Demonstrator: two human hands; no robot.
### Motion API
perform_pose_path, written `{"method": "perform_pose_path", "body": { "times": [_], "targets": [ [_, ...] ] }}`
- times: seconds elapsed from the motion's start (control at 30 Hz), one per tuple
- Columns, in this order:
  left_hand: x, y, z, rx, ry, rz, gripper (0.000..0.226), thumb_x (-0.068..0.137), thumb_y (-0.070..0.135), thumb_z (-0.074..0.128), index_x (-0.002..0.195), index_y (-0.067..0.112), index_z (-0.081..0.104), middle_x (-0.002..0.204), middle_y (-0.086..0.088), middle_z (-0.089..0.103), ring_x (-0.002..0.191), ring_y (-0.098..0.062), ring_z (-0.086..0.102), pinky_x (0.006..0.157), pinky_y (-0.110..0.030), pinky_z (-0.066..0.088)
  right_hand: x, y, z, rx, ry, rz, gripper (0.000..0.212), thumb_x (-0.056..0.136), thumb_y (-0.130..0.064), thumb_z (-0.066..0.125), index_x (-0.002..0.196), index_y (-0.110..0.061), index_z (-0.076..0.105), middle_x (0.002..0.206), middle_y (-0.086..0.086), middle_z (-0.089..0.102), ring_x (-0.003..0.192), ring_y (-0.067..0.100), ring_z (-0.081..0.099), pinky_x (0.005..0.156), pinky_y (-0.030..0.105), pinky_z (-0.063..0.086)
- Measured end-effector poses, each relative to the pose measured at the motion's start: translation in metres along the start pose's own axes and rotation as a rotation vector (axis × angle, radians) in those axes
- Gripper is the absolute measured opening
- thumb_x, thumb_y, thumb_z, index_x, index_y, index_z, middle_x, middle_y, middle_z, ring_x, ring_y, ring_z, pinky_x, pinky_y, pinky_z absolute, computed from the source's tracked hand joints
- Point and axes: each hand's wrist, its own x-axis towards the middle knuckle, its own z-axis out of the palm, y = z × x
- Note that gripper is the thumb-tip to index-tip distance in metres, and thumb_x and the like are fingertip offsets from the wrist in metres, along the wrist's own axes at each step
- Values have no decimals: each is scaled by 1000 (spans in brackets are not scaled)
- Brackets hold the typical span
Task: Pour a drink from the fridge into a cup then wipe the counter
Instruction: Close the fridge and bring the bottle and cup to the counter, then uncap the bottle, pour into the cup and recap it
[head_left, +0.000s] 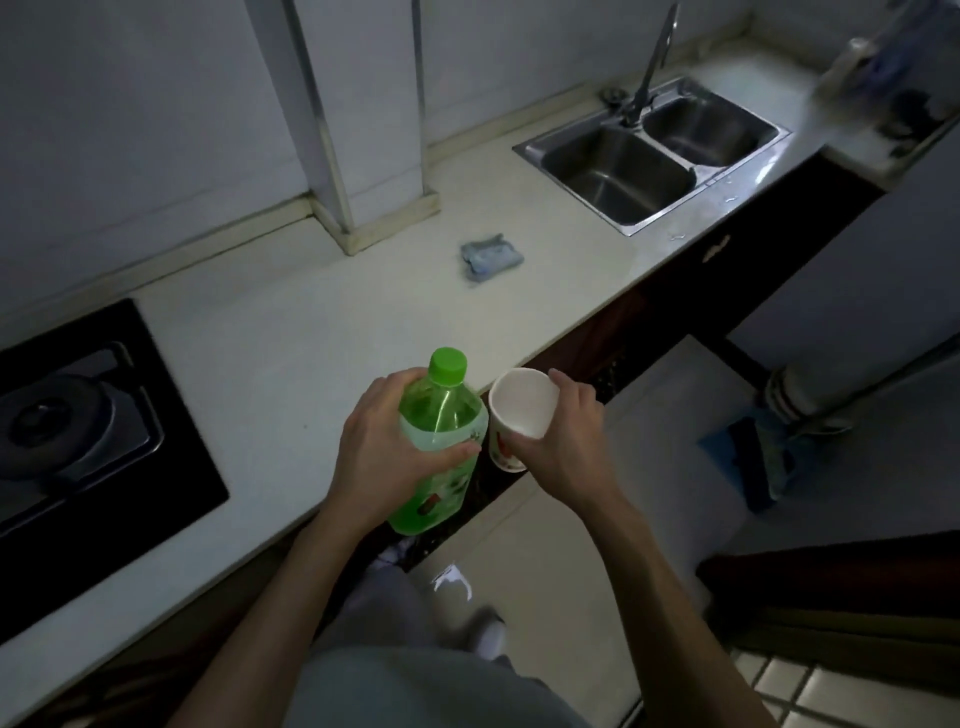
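My left hand (387, 447) grips a green plastic drink bottle (441, 415) round its upper body; its green cap (448, 365) is on. The bottle is over the front edge of the white counter (291, 338). Right beside it, my right hand (563, 436) holds a white paper cup (522, 402) by its side, mouth tilted toward me; the inside looks empty. A folded blue-grey cloth (491, 257) lies on the counter farther back, apart from both hands.
A black gas hob (78, 431) fills the counter's left end. A steel double sink (654, 150) with a tap (652, 67) sits at the far right. A white pillar (358, 114) stands at the back wall. The floor holds a blue mat (748, 457).
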Motion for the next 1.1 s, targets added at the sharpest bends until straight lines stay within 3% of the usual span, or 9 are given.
{"method": "perform_pose_path", "body": {
  "times": [0.23, 0.67, 0.83, 1.1],
  "targets": [
    [37, 9, 22, 31, 55, -45, 75, 56, 39, 91, 120, 31, 54, 113, 13, 57, 105, -11, 55, 90, -37, 49, 54, 5, 1, 22, -70, -49, 90, 77, -43, 73, 148, -12, 26, 139, 7, 32, 126, 24, 30, 103, 39, 36],
    [146, -19, 35, -89, 167, -197, 78, 52, 34, 93, 118, 38, 52, 111, 13, 56, 106, -14, 56, 89, -36, 48, 193, -23, 17, -137, -211, -141, 93, 76, -38, 76, 149, -13, 23, 139, 8, 32, 120, 23, 32, 99, 38, 39],
    [167, -32, 22, -77, 265, -247, 79, 51, 39, 93, 114, 46, 47, 111, 14, 56, 106, -12, 56, 89, -33, 48, 236, -46, 39, -142, -312, -228, 91, 76, -36, 77, 146, -11, 25, 134, 11, 34, 116, 25, 33, 94, 37, 37],
    [163, -41, 9, 16, 483, -450, 78, 54, 41, 91, 113, 48, 39, 109, 17, 50, 109, -10, 50, 84, -25, 40, 285, -73, 85, -143, -494, -424, 93, 73, -28, 81, 146, -7, 28, 135, 14, 36, 125, 31, 32, 101, 37, 32]
  ]
}}
